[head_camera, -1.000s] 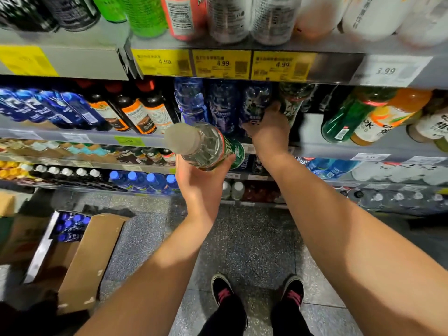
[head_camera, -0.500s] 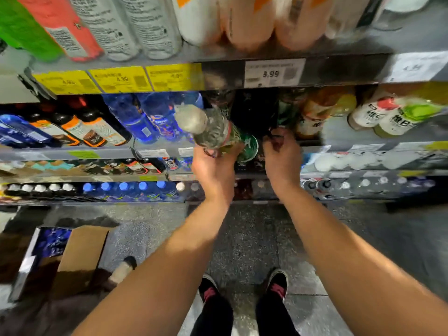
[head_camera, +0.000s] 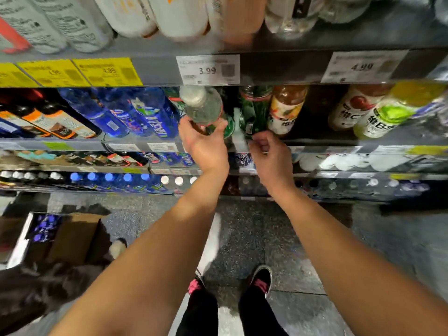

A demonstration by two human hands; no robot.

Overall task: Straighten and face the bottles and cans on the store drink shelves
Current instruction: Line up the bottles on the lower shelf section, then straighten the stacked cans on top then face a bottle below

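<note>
Fingers of my left hand are wrapping the clear green-label bottle, tipping its cap toward me at the shelf edge, probably to slot it upright. My right hand is hanging loosely curled, gripping nothing, just beside the dark green bottles.

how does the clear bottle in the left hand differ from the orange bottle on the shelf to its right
The clear bottle is gripped by the left hand and tipped cap-first toward the camera; the orange bottle stands on the shelf, untouched. The clear bottle holds colourless liquid with a green label; the orange bottle holds amber drink with a white label. Both are plastic drink bottles at the same shelf level.
</note>
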